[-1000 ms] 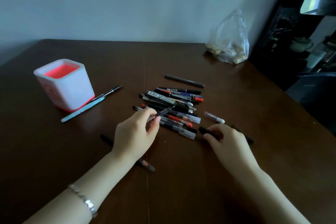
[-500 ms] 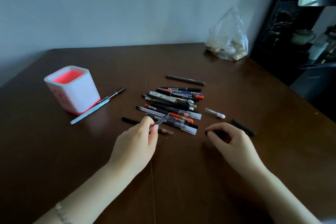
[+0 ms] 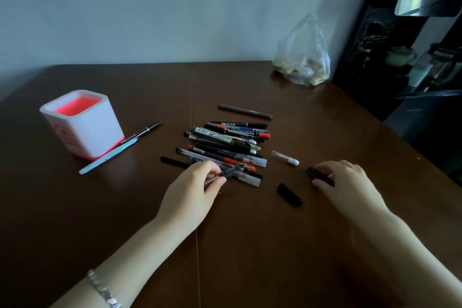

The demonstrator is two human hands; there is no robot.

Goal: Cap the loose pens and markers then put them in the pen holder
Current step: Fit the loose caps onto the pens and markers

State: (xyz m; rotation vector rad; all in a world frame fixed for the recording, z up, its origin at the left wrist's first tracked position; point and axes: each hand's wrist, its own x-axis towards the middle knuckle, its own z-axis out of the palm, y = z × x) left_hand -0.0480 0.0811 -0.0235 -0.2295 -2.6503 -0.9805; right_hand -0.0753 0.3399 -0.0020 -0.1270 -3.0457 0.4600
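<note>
Head cam looks down on a dark brown table with a clear plastic bag at the far edge. The white pen holder with the pink inside sits far left, a light blue pen leaning against its base. The pile of pens is mid-table, none of it in the holder. The left hand pinches a thin dark pen between thumb and fingers at the pile's near edge. The right hand curls thumb and fingers round a black marker, mostly hidden under the palm. A loose black cap lies between the hands, and a small white cap lies just beyond it.
</note>
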